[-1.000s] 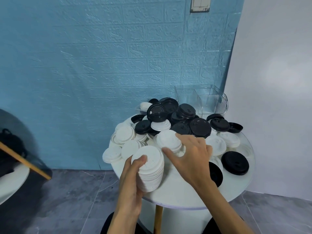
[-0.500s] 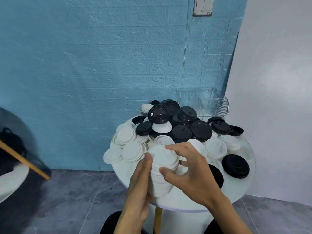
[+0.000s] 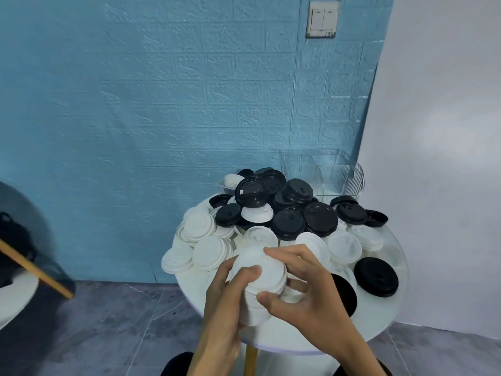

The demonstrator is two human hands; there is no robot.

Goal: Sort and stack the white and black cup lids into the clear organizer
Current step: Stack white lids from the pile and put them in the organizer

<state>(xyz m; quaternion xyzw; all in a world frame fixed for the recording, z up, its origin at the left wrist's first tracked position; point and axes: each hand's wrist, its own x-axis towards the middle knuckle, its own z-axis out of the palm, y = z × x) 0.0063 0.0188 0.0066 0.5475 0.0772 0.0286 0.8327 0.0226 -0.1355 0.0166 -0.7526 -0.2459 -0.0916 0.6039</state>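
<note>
Since a second ago, both of my hands have closed in on the stack of white lids [image 3: 260, 286], squaring it up above the near side of the table [image 3: 379, 318]. My left hand [image 3: 227, 302] cups its side, thumb curled over the top. My right hand [image 3: 303, 291] wraps it from the other side, fingers curled round. The organizer [image 3: 325, 172] stands at the table's far edge, beyond the pile, ahead and to my right, so my right hand is nearer.

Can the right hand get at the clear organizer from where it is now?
Probably not yet. The right hand grips the stack of white lids with the left hand, and the clear organizer sits at the table's far edge behind heaped black lids.
</note>
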